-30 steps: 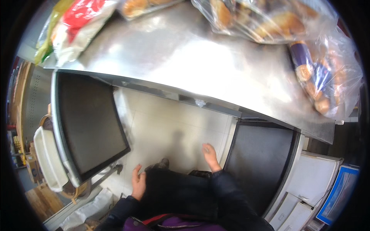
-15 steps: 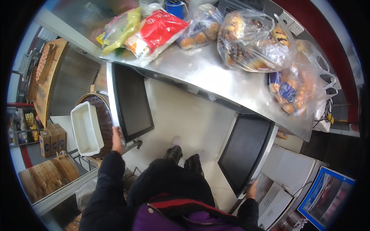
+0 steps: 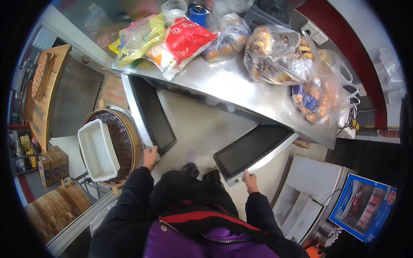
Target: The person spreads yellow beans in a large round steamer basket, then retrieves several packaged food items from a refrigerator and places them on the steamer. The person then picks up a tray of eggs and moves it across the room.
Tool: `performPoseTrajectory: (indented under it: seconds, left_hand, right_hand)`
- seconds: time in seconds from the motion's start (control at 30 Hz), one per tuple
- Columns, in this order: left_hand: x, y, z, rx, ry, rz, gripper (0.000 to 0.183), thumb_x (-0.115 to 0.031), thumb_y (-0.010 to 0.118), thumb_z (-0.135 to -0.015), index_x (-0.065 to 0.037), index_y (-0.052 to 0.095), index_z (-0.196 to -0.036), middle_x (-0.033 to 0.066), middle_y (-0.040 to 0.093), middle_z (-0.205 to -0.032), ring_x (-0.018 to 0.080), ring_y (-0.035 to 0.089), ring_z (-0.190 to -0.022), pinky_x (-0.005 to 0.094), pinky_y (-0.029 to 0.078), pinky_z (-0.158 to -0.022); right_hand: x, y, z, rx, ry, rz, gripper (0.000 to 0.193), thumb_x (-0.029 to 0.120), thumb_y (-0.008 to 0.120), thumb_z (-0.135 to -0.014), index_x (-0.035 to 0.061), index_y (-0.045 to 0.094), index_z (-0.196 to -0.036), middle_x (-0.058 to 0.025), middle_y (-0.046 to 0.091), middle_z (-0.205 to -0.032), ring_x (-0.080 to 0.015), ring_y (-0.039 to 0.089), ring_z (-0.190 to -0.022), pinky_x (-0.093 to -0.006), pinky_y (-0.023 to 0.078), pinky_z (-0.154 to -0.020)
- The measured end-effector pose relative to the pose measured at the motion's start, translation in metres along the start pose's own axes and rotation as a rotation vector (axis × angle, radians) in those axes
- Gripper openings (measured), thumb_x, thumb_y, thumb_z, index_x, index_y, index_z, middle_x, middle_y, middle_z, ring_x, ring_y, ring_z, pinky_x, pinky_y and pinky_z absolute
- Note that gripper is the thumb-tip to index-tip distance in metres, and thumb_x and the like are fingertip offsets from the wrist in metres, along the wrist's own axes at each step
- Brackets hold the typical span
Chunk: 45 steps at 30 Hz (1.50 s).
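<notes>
Two steel cabinet doors with dark, black-rimmed inner panels stand ajar under a steel worktop (image 3: pixel 223 79). At the outer edge of the left door (image 3: pixel 157 118) is my left hand (image 3: pixel 150 158), its fingers closed on the corner. My right hand (image 3: pixel 250 181) is at the free end of the right door (image 3: pixel 254 150), fingers bent, with the index finger against the metal edge. The inside of the cabinet is hidden beneath the worktop. My feet stand on the pale floor between the doors.
Bags of bread (image 3: pixel 279 56) and a red-and-white packet (image 3: pixel 185 45) lie on the worktop. Close by my left arm, a white tub (image 3: pixel 99 150) rests on a round bamboo steamer (image 3: pixel 133 150). A white drawer unit (image 3: pixel 301 189) and a blue-framed box (image 3: pixel 363 206) stand at right.
Both doors have swung inward toward the worktop, the right one more. My right hand has moved left and up with its door; my left hand has shifted right.
</notes>
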State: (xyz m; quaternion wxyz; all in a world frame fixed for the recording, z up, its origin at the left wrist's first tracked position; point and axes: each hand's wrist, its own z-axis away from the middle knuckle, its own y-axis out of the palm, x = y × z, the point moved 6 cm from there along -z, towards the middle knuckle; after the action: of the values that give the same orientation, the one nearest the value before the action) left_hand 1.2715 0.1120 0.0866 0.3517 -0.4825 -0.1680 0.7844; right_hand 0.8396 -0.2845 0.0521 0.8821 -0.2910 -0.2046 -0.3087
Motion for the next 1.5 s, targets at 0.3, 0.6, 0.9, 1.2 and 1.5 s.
performPoseTrajectory:
  seconds: [0.3, 0.6, 0.9, 1.2, 1.5]
  left_hand:
    - [-0.147, 0.115, -0.009, 0.038, 0.376, 0.177, 0.027, -0.009, 0.049, -0.085, 0.001, 0.055, -0.109, 0.0219, 0.058, -0.107, 0.0375, 0.052, -0.106, 0.0414, 0.041, -0.091]
    - [-0.228, 0.186, -0.09, 0.087, 0.013, 0.676, 0.039, -0.002, 0.042, -0.086, 0.006, 0.04, -0.123, 0.0212, 0.053, -0.12, 0.0322, 0.05, -0.113, 0.0358, 0.038, -0.096]
    - [-0.242, 0.227, -0.122, 0.184, -0.043, 0.831, 0.047, -0.006, 0.049, -0.089, 0.004, 0.035, -0.133, 0.0209, 0.04, -0.137, 0.0286, 0.04, -0.126, 0.0357, 0.031, -0.105]
    - [-0.098, 0.113, 0.018, -0.24, -0.435, 0.871, 0.06, -0.017, 0.05, -0.088, -0.002, 0.026, -0.141, 0.0203, 0.048, -0.122, 0.0288, 0.047, -0.113, 0.0381, 0.04, -0.094]
    - [0.177, 0.005, 0.258, -0.9, -0.912, 1.114, 0.069, -0.026, 0.057, -0.084, 0.001, 0.025, -0.138, 0.0203, 0.048, -0.121, 0.0301, 0.051, -0.105, 0.0453, 0.043, -0.083]
  right_hand:
    - [0.183, 0.12, -0.06, 0.108, -0.155, -0.153, 0.074, 0.055, 0.051, -0.089, -0.013, 0.045, -0.118, -0.023, 0.056, -0.108, -0.027, 0.06, -0.094, -0.0327, 0.049, -0.079]
    - [0.278, 0.147, -0.14, 0.173, -0.367, 0.038, 0.061, 0.027, 0.05, -0.088, 0.0009, 0.031, -0.14, -0.0196, 0.047, -0.124, -0.0246, 0.056, -0.102, -0.0373, 0.043, -0.087]
    - [0.266, 0.138, -0.185, 0.115, -0.564, 0.48, 0.055, 0.019, 0.056, -0.083, -0.0015, 0.041, -0.132, -0.0133, 0.055, -0.11, -0.0202, 0.059, -0.086, -0.0326, 0.048, -0.069]
    - [0.249, 0.193, -0.063, 0.878, 0.051, 0.848, 0.029, 0.025, 0.047, -0.093, 0.0014, 0.062, -0.101, -0.0098, 0.066, -0.085, -0.0157, 0.065, -0.073, -0.0263, 0.051, -0.063]
    - [0.216, 0.42, 0.099, 1.195, -0.369, 1.066, 0.036, 0.035, 0.055, -0.089, 0.001, 0.062, -0.101, -0.0084, 0.064, -0.085, -0.0151, 0.061, -0.075, -0.0282, 0.048, -0.063]
